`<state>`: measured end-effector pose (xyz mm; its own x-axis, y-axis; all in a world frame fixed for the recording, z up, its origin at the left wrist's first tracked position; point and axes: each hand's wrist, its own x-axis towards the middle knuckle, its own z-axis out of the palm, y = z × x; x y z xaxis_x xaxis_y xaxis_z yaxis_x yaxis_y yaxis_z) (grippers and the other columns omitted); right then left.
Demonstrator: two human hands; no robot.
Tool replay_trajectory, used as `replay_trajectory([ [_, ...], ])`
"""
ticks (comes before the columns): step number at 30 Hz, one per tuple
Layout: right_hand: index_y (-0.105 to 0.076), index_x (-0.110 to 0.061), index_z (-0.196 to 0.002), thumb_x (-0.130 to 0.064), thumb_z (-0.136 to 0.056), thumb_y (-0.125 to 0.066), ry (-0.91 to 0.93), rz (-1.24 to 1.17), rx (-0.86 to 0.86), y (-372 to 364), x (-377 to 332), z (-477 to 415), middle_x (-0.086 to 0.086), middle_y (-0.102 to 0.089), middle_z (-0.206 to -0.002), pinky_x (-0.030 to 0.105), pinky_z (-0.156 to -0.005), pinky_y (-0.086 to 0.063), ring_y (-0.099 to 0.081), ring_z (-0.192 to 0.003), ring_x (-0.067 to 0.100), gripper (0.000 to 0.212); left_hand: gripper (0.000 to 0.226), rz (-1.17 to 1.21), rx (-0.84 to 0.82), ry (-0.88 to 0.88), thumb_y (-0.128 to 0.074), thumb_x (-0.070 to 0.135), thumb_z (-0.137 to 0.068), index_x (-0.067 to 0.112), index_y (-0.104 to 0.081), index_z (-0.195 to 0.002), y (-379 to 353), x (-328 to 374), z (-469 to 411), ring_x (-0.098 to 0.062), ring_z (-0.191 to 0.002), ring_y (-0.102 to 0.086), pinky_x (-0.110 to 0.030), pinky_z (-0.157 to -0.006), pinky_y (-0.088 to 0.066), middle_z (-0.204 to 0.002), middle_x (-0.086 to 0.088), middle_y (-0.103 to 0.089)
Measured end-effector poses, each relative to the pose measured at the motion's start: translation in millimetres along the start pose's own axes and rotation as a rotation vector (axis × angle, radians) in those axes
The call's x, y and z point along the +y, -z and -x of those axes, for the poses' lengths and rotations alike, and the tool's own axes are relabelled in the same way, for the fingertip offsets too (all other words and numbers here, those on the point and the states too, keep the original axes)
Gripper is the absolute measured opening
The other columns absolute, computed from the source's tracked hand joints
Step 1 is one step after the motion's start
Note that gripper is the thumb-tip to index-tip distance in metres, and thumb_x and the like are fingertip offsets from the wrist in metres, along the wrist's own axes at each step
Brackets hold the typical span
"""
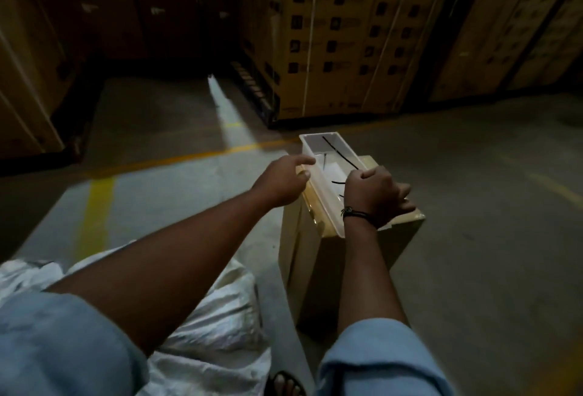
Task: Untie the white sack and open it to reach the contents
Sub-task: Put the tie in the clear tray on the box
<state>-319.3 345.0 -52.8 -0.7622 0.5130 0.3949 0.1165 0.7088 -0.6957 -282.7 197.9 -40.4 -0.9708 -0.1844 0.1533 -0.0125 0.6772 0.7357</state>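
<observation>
Down low, white sack [217, 316] lies well behind both hands.

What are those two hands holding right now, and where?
The right hand grips the near right rim of the white plastic tray on the cardboard box. The left hand holds nothing.

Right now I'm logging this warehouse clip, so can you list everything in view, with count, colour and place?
White sack: one, white, on the floor at bottom left, under the left arm.
Cardboard box: one, tan, upright on the floor at centre.
Plastic tray: one, white, on top of the box, with thin black strips inside.
Stacked cartons: many, brown, along the back.
Floor lines: yellow, on grey concrete.
Sandalled foot: one, bottom edge.
Left hand: open, beside the tray's left wall.
Right hand: closed at the tray's right rim; dark wristband.
</observation>
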Motion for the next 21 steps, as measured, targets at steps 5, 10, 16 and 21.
replay_trajectory([
  [5, -0.064, -0.015, -0.072, -0.022, -0.073, -0.054, 0.032, 0.095, 0.024, -7, 19, -5, 0.006, -0.064, -0.071, 0.038, -0.074, -0.017, -0.047, -0.092, 0.030, 0.012, 0.044, -0.106, -0.057, -0.038, -0.065, 0.039, -0.091, 0.032, -0.059, -0.133, -38, -2, 4, -0.018, -0.129, -0.054, -0.039, -0.104, -0.047, -0.141, 0.003, -0.058],
  [10, -0.063, -0.016, -0.072, -0.022, -0.069, -0.053, 0.073, 0.126, 0.076, -9, 24, -11, 0.004, -0.064, -0.076, 0.039, -0.077, -0.024, -0.047, -0.089, 0.030, 0.012, 0.046, -0.091, 0.067, -0.052, -0.068, 0.038, -0.088, 0.033, -0.058, -0.133, -54, 0, 10, -0.016, -0.126, -0.054, -0.034, -0.097, -0.047, -0.140, 0.005, -0.057],
  [16, -0.059, -0.018, -0.068, -0.025, -0.070, -0.054, 0.104, 0.056, 0.134, -4, 29, -11, 0.002, -0.063, -0.077, 0.036, -0.073, -0.017, -0.047, -0.089, 0.029, 0.009, 0.047, -0.124, 0.068, -0.057, -0.068, 0.040, -0.087, 0.035, -0.057, -0.133, -54, 2, 17, -0.019, -0.129, -0.051, -0.038, -0.099, -0.047, -0.141, 0.004, -0.056],
  [21, -0.057, -0.020, -0.066, -0.026, -0.072, -0.054, 0.265, 0.000, 0.107, 0, 17, 3, 0.000, -0.059, -0.073, 0.035, -0.073, -0.020, -0.048, -0.087, 0.027, 0.009, 0.046, -0.191, 0.102, -0.086, -0.068, 0.040, -0.088, 0.033, -0.059, -0.133, -40, 7, 33, -0.023, -0.132, -0.045, -0.041, -0.104, -0.043, -0.140, 0.005, -0.057],
])
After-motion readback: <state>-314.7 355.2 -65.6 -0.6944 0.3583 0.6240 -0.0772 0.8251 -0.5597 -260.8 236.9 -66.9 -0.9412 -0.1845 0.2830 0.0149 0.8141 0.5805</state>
